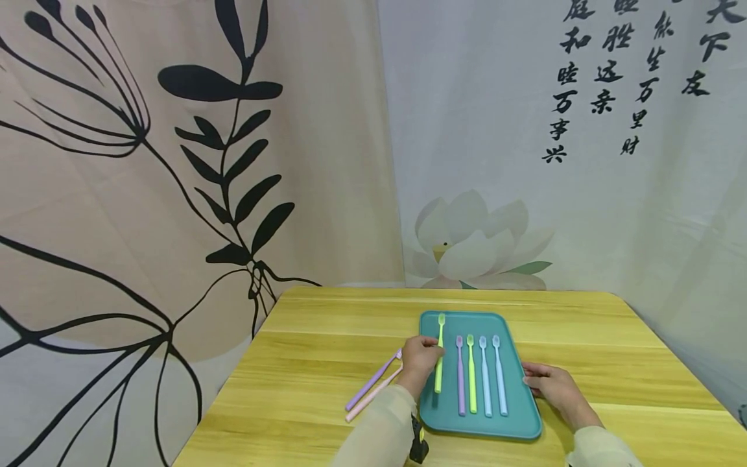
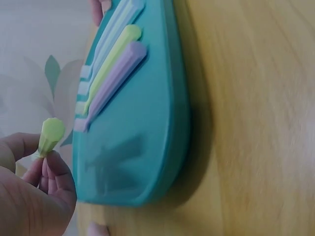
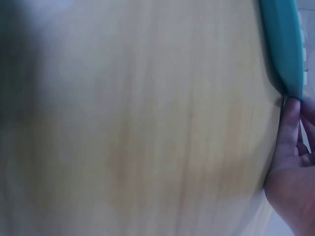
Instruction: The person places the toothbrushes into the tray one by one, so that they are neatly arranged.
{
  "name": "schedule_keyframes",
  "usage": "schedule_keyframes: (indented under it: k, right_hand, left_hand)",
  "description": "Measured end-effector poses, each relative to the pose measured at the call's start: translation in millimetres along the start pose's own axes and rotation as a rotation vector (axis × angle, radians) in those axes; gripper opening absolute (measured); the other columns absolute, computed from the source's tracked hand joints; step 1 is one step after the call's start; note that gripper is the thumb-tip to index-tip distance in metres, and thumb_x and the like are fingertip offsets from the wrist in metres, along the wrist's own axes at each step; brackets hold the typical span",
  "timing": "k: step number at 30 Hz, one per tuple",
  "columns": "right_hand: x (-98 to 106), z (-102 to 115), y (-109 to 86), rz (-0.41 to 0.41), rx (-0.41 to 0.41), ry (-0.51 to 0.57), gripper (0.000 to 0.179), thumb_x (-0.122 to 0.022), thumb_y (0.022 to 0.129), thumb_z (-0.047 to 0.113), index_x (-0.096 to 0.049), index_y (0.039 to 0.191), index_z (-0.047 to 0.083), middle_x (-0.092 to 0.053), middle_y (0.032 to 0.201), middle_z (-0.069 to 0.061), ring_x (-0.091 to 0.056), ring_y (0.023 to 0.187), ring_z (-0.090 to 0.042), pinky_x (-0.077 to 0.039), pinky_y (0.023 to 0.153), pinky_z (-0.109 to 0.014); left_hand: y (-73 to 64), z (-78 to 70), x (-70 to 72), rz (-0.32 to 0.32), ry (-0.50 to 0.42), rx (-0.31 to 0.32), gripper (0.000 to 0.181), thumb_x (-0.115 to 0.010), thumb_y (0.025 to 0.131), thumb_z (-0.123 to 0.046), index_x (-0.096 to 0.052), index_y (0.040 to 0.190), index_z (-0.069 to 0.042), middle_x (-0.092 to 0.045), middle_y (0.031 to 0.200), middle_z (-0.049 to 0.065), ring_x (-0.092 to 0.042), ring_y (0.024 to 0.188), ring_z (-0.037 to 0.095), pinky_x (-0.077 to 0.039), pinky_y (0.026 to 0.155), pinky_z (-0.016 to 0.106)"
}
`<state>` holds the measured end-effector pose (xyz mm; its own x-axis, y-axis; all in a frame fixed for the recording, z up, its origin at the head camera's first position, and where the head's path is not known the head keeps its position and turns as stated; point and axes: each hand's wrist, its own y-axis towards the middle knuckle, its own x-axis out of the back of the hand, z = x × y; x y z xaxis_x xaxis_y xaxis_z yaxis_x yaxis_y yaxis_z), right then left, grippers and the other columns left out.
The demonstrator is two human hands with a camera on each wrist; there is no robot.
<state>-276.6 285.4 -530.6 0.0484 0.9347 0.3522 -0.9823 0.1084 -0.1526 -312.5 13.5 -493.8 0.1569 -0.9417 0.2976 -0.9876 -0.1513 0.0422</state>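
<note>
A yellow-green toothbrush (image 1: 439, 376) hung above the tray (image 1: 522, 405), just inside its left edge, with the bristle end towards the far edge and the handle end towards the near one; its shadow fell on the tray floor. The left hand (image 1: 419, 363) held it partway along the handle, thumb and forefinger closed in a pinch, the other fingers bent beneath.

In the tray, side by side and apart, lay a purple brush (image 1: 461, 383), a second yellow-green brush (image 1: 472, 379), a blue brush (image 1: 486, 383) and, nearest the right edge, another blue brush (image 1: 500, 379). All four had their heads towards the far edge.

The right hand (image 1: 554, 389) touched the tray's right edge with thumb and fingertips; I could not tell whether they gripped the rim.

Left of the tray, a second purple brush (image 1: 373, 381) and a pink brush (image 1: 375, 394) lay slantwise on the desk (image 1: 292, 389), near each other. Beyond the desk's far edge hung a cloth (image 1: 338, 162) printed with black plants, a pale flower and writing.
</note>
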Motion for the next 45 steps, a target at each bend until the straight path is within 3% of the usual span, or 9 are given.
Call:
schedule_keyframes:
  k: [22, 35, 45]
  right_hand:
    - [0, -2, -0.4, 0.013, -0.005, 0.01, 0.049, -0.063, 0.094, 0.004, -0.049, 0.137, -0.014, -0.062, 0.121, -0.025, -0.063, 0.096, -0.017, -0.056, 0.077, -0.032]
    - [-1, -1, -0.7, 0.011, -0.001, 0.011, 0.049, -0.064, 0.093, 0.004, -0.05, 0.136, -0.014, -0.063, 0.118, -0.022, -0.063, 0.093, -0.016, -0.055, 0.075, -0.031]
    - [-1, -3, 1.4, 0.008, -0.002, -0.001, 0.049, -0.064, 0.093, 0.005, -0.05, 0.137, -0.013, -0.063, 0.12, -0.023, -0.062, 0.095, -0.016, -0.055, 0.076, -0.031]
  left_hand:
    - [-11.9, 9.2, -27.1, -0.036, 0.07, 0.044, 0.013, -0.081, 0.076, -0.005, -0.075, 0.088, -0.006, -0.064, 0.079, -0.001, -0.057, 0.072, 0.013, -0.051, 0.063, 0.03]
    - [-18.4, 11.5, -30.2, -0.062, 0.11, 0.023, 0.013, -0.08, 0.076, -0.005, -0.076, 0.089, -0.004, -0.064, 0.078, -0.002, -0.057, 0.072, 0.014, -0.051, 0.061, 0.031]
    - [-19.2, 6.6, -29.2, -0.071, 0.244, 0.025, 0.012, -0.082, 0.074, -0.005, -0.07, 0.075, -0.008, -0.06, 0.074, -0.001, -0.054, 0.069, 0.015, -0.049, 0.06, 0.03]
